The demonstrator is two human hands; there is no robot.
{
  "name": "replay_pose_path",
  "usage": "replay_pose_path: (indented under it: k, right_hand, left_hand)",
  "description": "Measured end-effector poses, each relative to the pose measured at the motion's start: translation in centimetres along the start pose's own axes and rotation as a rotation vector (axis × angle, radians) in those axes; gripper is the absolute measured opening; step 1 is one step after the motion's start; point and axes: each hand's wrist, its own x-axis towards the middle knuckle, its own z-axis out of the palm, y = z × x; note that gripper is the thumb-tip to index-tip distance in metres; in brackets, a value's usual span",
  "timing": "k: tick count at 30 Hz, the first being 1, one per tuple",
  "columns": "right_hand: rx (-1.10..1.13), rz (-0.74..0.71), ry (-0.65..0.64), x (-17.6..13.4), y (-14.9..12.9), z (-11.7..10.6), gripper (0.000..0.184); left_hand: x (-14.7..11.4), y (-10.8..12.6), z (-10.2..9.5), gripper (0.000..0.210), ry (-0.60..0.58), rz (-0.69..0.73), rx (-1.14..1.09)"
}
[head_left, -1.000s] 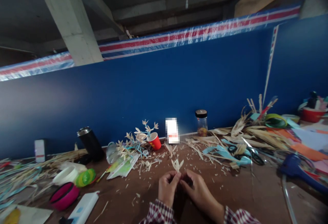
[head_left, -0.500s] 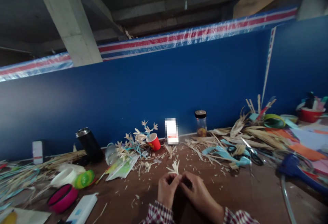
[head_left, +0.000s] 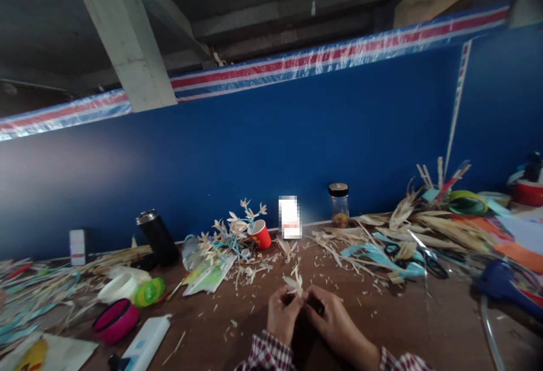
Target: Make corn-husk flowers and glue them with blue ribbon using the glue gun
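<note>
Between my hands stands a small pale flower of dried husk point(head_left: 298, 282), its petals pointing up and outward. My left hand point(head_left: 281, 314) pinches its base between thumb and forefinger. My right hand point(head_left: 333, 320) is closed at the same base, thumb and forefinger nearly touching the left fingertips. Just where each fingertip presses is too small to make out. Beyond the hands, husk scraps point(head_left: 287, 249) lie on the brown table point(head_left: 237, 334). Similar finished-looking husk flowers on light-blue stems point(head_left: 227, 235) lean by a red paper cup point(head_left: 260, 235).
A lidded glass jar point(head_left: 339, 207) stands by the blue partition point(head_left: 254, 150). To the right lie scissors point(head_left: 432, 263), dried husks point(head_left: 424, 227) and a blue glue gun point(head_left: 509, 286). On the left are a black flask point(head_left: 159, 238), a pink bowl point(head_left: 115, 321) and a white power strip point(head_left: 146, 343).
The whole view has shifted, so everything sits slightly further right. The flower's petals look turned and more spread. Both hands keep their pinch at its base.
</note>
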Motion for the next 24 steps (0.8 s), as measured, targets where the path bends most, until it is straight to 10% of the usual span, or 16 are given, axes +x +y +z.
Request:
replay_pose_path:
  k: [24]
  right_hand:
    - [-0.043, 0.032, 0.016, 0.05, 0.26, 0.06, 0.016]
  left_hand:
    - [-0.06, 0.08, -0.03, 0.025, 0.065, 0.04, 0.131]
